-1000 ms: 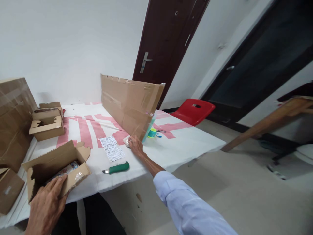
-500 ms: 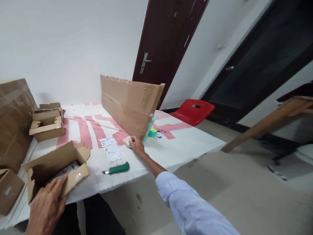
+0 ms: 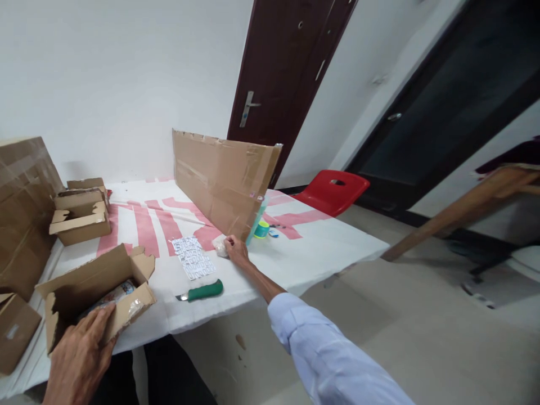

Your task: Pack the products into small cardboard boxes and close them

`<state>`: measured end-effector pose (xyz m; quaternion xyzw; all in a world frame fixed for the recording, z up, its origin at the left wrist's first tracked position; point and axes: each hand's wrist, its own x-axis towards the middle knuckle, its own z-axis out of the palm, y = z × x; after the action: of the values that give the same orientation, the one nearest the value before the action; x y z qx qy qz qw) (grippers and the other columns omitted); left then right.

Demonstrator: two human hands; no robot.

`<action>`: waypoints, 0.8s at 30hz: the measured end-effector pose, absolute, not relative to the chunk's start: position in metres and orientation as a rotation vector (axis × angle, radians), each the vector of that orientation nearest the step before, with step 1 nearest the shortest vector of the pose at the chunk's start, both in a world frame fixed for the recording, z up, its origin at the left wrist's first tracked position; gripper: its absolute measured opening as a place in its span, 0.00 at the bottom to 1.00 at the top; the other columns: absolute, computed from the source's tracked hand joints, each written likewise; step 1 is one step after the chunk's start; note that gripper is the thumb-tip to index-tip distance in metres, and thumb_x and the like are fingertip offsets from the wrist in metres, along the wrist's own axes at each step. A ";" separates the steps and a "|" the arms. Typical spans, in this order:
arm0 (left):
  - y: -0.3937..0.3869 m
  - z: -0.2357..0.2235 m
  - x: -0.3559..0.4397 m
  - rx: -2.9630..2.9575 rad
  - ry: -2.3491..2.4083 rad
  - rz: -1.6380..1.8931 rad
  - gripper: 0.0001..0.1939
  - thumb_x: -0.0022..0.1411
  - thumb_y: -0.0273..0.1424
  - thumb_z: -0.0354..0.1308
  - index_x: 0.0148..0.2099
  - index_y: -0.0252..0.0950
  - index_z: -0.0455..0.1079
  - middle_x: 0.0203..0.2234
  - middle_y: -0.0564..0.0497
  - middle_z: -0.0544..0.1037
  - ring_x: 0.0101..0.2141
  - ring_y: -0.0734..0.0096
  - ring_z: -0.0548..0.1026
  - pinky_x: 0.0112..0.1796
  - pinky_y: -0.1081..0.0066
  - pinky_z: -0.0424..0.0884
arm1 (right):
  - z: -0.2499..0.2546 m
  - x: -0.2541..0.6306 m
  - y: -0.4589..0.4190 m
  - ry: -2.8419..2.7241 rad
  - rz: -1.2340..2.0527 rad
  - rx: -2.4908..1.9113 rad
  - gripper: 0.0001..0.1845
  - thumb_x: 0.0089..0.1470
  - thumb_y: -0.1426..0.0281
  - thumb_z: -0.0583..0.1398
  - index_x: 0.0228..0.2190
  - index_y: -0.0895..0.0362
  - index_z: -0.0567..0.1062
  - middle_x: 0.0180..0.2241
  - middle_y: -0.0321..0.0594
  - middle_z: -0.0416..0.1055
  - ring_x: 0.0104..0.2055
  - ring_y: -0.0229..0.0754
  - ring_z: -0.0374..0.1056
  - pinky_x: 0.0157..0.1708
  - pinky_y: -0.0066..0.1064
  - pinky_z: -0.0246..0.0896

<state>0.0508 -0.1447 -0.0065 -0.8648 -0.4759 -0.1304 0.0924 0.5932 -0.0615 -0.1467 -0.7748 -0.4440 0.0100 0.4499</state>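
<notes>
My left hand (image 3: pixel 84 349) is closed over the near wall of an open cardboard box (image 3: pixel 137 301), fingers on the inside and thumb outside. Inside that box lies a printed plastic packet (image 3: pixel 116 293), partly hidden by my fingers and the wall. Out at arm's length, my right hand (image 3: pixel 237 250) pinches a pale, translucent roll (image 3: pixel 220 246) that looks like clear tape, resting on the table. A sheet of printed labels (image 3: pixel 193 257) lies to the left of the roll. Nearer to me is a green-handled utility knife (image 3: pixel 205 290), its blade pointing left.
A large cardboard panel (image 3: pixel 219 180) stands upright behind my right hand, with a green-yellow tape roll (image 3: pixel 262 229) beside it. Smaller boxes (image 3: pixel 80 225) and a big carton (image 3: pixel 25 208) occupy the left side. A red chair (image 3: pixel 333 191) stands beyond the table (image 3: pixel 320 247).
My right hand has shifted very slightly with the roll, and more of the roll shows. My left hand stays on the box.
</notes>
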 end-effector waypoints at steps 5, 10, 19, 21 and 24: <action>-0.145 -0.006 0.050 -2.582 -1.407 -0.396 0.23 0.70 0.34 0.53 0.65 0.45 0.75 0.56 0.49 0.83 0.39 0.59 0.84 0.42 0.65 0.79 | -0.146 0.596 -0.058 -1.085 0.039 -1.926 0.10 0.59 0.64 0.55 0.33 0.53 0.75 0.32 0.43 0.78 0.36 0.49 0.74 0.40 0.38 0.68; -0.144 -0.008 0.050 -2.563 -1.409 -0.395 0.23 0.70 0.34 0.54 0.65 0.46 0.75 0.56 0.49 0.83 0.39 0.59 0.84 0.41 0.66 0.79 | -0.146 0.598 -0.061 -1.119 0.055 -1.984 0.13 0.66 0.61 0.58 0.36 0.55 0.78 0.35 0.41 0.78 0.39 0.47 0.74 0.43 0.40 0.72; -0.145 -0.006 0.052 -2.569 -1.393 -0.416 0.23 0.71 0.33 0.53 0.65 0.45 0.75 0.56 0.48 0.83 0.41 0.57 0.84 0.42 0.64 0.79 | -0.145 0.595 -0.069 -1.263 0.073 -2.064 0.20 0.67 0.58 0.64 0.54 0.57 0.76 0.54 0.44 0.75 0.51 0.48 0.75 0.51 0.46 0.75; -0.145 -0.006 0.051 -2.569 -1.409 -0.430 0.23 0.70 0.34 0.54 0.64 0.45 0.75 0.56 0.48 0.83 0.40 0.58 0.85 0.42 0.65 0.79 | -0.145 0.593 -0.071 -1.294 0.047 -2.061 0.16 0.68 0.58 0.62 0.47 0.58 0.78 0.48 0.43 0.77 0.47 0.46 0.75 0.50 0.44 0.73; -0.144 -0.006 0.050 -2.577 -1.415 -0.437 0.24 0.68 0.33 0.55 0.64 0.46 0.76 0.55 0.48 0.83 0.39 0.58 0.84 0.41 0.66 0.79 | -0.145 0.591 -0.074 -1.322 -0.008 -2.053 0.17 0.70 0.61 0.56 0.36 0.56 0.80 0.39 0.42 0.79 0.43 0.44 0.75 0.47 0.37 0.68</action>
<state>0.0504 -0.1439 -0.0063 -0.8639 -0.4743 -0.1466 0.0846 0.5910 -0.0735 -0.1447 -0.7898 -0.5086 -0.0032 0.3428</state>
